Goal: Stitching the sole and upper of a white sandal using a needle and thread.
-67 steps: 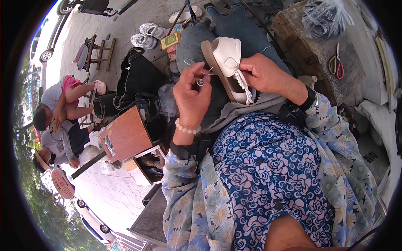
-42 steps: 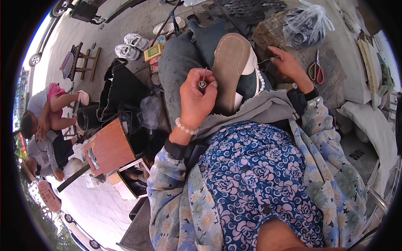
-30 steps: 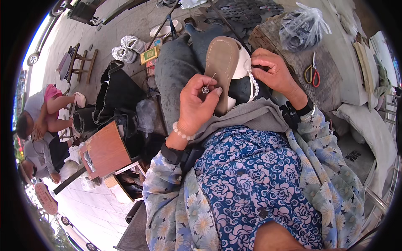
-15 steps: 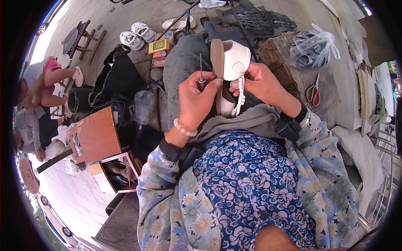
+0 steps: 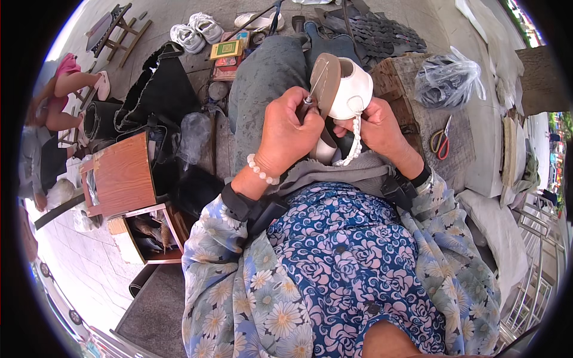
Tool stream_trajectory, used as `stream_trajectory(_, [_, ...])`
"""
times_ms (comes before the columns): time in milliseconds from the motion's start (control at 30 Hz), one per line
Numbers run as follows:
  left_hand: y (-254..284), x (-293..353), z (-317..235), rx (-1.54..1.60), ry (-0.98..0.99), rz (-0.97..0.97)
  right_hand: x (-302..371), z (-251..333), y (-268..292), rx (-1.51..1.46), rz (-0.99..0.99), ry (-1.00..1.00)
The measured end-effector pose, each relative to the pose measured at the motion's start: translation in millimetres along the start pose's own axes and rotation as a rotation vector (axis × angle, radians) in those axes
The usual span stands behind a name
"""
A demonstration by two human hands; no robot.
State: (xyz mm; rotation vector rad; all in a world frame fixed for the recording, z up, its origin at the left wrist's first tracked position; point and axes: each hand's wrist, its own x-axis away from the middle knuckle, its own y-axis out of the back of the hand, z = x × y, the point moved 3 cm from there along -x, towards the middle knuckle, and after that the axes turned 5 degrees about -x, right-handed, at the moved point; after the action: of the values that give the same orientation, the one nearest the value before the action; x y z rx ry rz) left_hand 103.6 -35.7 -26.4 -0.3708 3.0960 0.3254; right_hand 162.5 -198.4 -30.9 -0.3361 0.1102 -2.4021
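Observation:
Above my lap, a white shoe (image 5: 352,89) with a brown sole and a beaded strap (image 5: 356,140) is held tilted, its sole turned partly to the left. My right hand (image 5: 379,128) pinches the shoe's side near where the strap joins. In my left hand (image 5: 287,126) is an awl (image 5: 308,100), gripped by its handle, with the thin metal shaft pointing up across the sole. The fingertips of that hand are close to the sole's edge; whether they touch it is hidden. Grey cloth (image 5: 346,173) lies over my lap below the shoe.
Scissors (image 5: 440,142) with red and orange handles lie on a wooden block (image 5: 459,128) at right, near a clear plastic bag (image 5: 449,79). An open wooden box (image 5: 173,238) stands at left. White sneakers (image 5: 197,33) sit on the pavement beyond. Another person (image 5: 62,95) sits at far left.
The shoe has turned so more of its sole faces left. My left hand has moved slightly right, and the awl's shaft has swung from beside the shoe to across its sole.

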Motion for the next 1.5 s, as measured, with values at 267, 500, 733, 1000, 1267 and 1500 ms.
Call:
stream_trajectory(267, [-1.0,0.8,-6.4,-0.149,-0.058,0.006,1.7,-0.2,1.0,0.213,0.024,0.128])
stream_trajectory(500, [-2.3,8.7,-2.4,-0.119,-0.035,-0.008,3.6,15.1,-5.4,0.42,0.065,0.289])
stream_trajectory(733, [-9.9,7.3,5.4,-0.01,-0.07,-0.015,4.8,13.8,-4.9,0.562,-0.028,0.337])
stream_trajectory(1000, [-14.9,3.2,15.8,0.238,0.081,0.119,6.5,18.6,-9.1,0.701,-0.08,0.309])
stream_trajectory(1267, [-23.3,-0.8,14.5,0.31,0.064,0.173,6.9,24.9,-1.8,0.829,-0.122,0.328])
stream_trajectory(1500, [-28.2,-4.7,15.0,0.312,0.044,0.162,0.3,33.4,3.7,1.077,-0.08,0.439])
